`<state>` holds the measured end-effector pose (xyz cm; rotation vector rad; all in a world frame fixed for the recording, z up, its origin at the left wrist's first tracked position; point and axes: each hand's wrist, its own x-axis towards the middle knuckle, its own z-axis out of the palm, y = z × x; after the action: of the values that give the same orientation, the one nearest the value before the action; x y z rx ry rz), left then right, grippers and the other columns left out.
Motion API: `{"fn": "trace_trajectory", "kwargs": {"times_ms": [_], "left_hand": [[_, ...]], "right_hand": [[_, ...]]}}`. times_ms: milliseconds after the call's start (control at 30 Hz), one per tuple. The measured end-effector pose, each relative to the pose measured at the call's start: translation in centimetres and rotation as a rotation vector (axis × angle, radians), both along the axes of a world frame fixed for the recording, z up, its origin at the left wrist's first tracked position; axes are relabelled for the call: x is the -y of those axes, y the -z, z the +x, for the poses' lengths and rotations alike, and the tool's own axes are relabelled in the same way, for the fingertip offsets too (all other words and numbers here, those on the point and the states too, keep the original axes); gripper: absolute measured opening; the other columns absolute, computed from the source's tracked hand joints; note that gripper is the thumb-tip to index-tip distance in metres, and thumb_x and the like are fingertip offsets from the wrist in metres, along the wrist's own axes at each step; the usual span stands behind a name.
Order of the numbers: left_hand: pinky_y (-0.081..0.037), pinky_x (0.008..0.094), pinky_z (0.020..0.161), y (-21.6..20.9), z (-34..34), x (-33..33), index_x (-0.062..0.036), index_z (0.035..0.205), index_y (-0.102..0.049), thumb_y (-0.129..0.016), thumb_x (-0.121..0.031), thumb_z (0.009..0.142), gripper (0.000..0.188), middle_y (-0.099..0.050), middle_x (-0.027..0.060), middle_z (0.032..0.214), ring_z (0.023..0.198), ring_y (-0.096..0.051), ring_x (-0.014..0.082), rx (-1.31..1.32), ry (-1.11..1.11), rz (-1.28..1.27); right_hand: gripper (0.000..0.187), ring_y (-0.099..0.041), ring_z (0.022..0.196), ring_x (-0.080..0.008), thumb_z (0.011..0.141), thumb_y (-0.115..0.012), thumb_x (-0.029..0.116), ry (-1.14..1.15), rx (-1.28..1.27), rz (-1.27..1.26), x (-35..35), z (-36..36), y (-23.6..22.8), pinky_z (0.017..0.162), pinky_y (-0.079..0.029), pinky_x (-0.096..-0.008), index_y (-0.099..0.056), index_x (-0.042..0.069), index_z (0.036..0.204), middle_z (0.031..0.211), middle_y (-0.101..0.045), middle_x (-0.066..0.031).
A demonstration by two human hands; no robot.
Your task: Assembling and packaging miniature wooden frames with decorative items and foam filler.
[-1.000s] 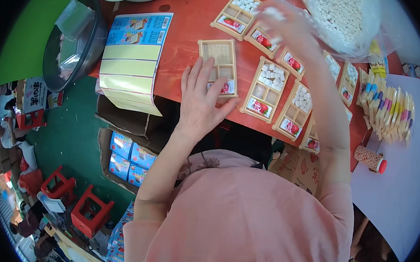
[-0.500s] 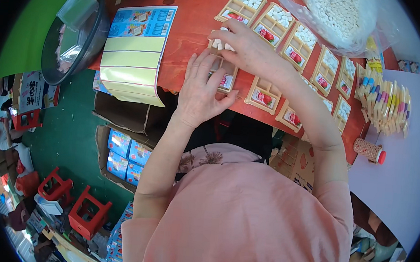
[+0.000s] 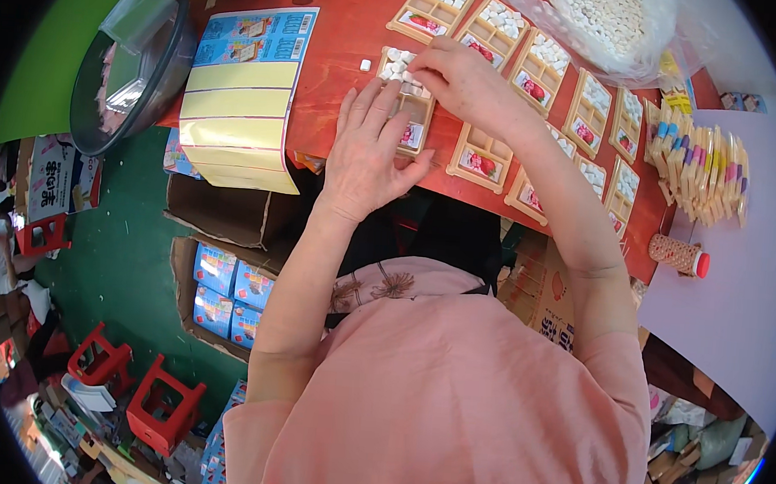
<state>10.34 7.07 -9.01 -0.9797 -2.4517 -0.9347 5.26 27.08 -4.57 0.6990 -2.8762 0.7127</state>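
Observation:
A small light-coloured compartment tray (image 3: pixel 417 116) lies near the table edge, with white cubes (image 3: pixel 399 63) in its far part and a strawberry-printed card in its near part. My left hand (image 3: pixel 363 155) holds it, the fingers laid over its left side and the thumb at its near right corner. Above the cubes, my right hand (image 3: pixel 467 78) has its fingers bent together at the tray's right rim; whatever is between the fingertips is hidden. One loose white cube (image 3: pixel 365 65) rests on the red table just left of the tray.
Several similar trays (image 3: pixel 539 68) stand to the right, many with cubes. A plastic bag of white cubes (image 3: pixel 601 23) sits behind them. Left are a printed sheet (image 3: pixel 240 106) and a dark basin (image 3: pixel 170 74). Bundled sticks (image 3: pixel 699 165) and a red-lidded jar (image 3: pixel 678 254) lie right.
My right hand has drawn slightly back to the right, uncovering more cubes in the tray. A loose cube now shows on the table beside it. My left hand stays on the tray.

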Motion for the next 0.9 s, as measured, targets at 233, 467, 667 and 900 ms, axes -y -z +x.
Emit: {"fn": "trace_trajectory", "kwargs": {"times_ms": [233, 467, 667, 900], "left_hand": [[-0.035, 0.0577, 0.113, 0.1, 0.1, -0.2, -0.0012, 0.114, -0.06, -0.079, -0.031, 0.075, 0.053, -0.05, 0.0218, 0.135, 0.133, -0.045, 0.0398, -0.008, -0.025, 0.054], [-0.039, 0.0547, 0.109, -0.2, 0.2, 0.4, -0.0005, 0.113, -0.06, -0.08, -0.026, 0.077, 0.049, -0.051, 0.0215, 0.132, 0.128, -0.048, 0.0403, 0.036, 0.002, 0.13], [-0.05, 0.0431, 0.093, -0.6, -4.0, 0.7, 0.0004, 0.103, -0.065, -0.068, -0.007, 0.086, 0.019, -0.06, 0.019, 0.117, 0.111, -0.059, 0.0365, 0.2, -0.23, 0.383], [-0.053, 0.0401, 0.084, -0.3, -7.2, 1.1, -0.0006, 0.102, -0.07, -0.064, -0.007, 0.089, 0.015, -0.064, 0.0124, 0.108, 0.098, -0.064, 0.0311, 0.1, -0.19, 0.117]], "right_hand": [[0.022, -0.068, 0.092, -0.0277, 0.096, -0.062, 0.018, 0.091, 0.104, -0.118, 1.8, -0.3, -0.7, 0.08, -0.054, -0.0373, -0.069, 0.0, 0.107, 0.101, -0.068, -0.0144], [0.023, -0.069, 0.086, -0.0246, 0.094, -0.065, 0.019, 0.204, 0.287, -0.35, 0.9, -1.3, -1.8, 0.077, -0.054, -0.0352, -0.069, 0.0, 0.107, 0.095, -0.071, -0.0124], [0.023, -0.068, 0.085, -0.0203, 0.094, -0.065, 0.017, 0.158, 0.081, -0.079, 1.8, -1.8, 0.2, 0.076, -0.053, -0.0334, -0.068, 0.0, 0.108, 0.094, -0.071, -0.0111], [0.025, -0.068, 0.086, -0.0239, 0.093, -0.067, 0.019, 0.256, 0.235, -0.229, 0.6, -0.2, -2.2, 0.08, -0.054, -0.0355, -0.068, 0.002, 0.111, 0.093, -0.069, -0.0128]]}}
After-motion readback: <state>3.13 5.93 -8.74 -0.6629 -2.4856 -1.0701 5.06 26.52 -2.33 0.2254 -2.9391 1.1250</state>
